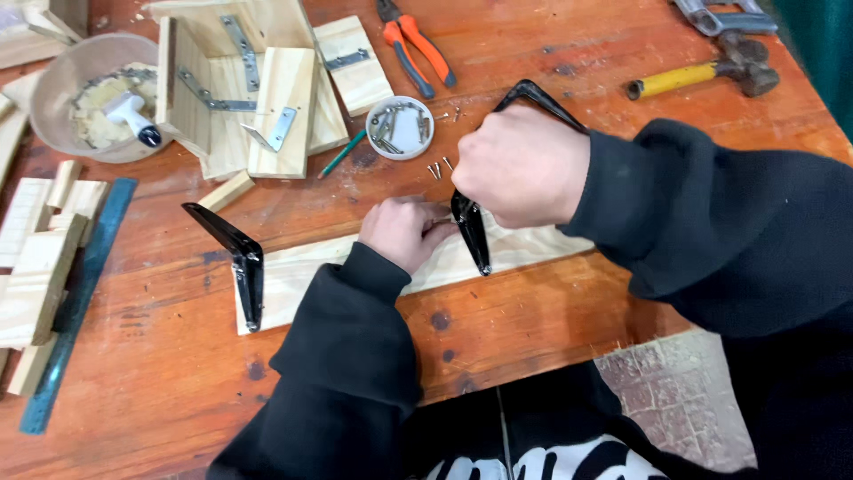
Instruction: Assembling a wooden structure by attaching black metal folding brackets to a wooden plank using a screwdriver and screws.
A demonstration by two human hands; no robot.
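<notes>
A pale wooden board (pixel 293 280) lies on the red-brown workbench (pixel 169 382). A black metal shelf bracket (pixel 238 256) sits on its left end. My right hand (pixel 522 167) is closed around a second black bracket (pixel 474 238) whose lower arm rests on the board and whose upper arm (pixel 542 96) sticks out above my fist. My left hand (pixel 404 229) is curled into a fist on the board, fingertips pinched right beside that bracket's lower arm; what it pinches is hidden.
A small white dish of screws (pixel 400 127) and loose screws (pixel 437 169) lie just beyond my hands. Orange-handled pliers (pixel 413 49), a yellow-handled hammer (pixel 702 76), a green pencil (pixel 342 154), wood assemblies with metal braces (pixel 258 89), a bowl (pixel 84 93), a ruler (pixel 75 302) and wood scraps surround them.
</notes>
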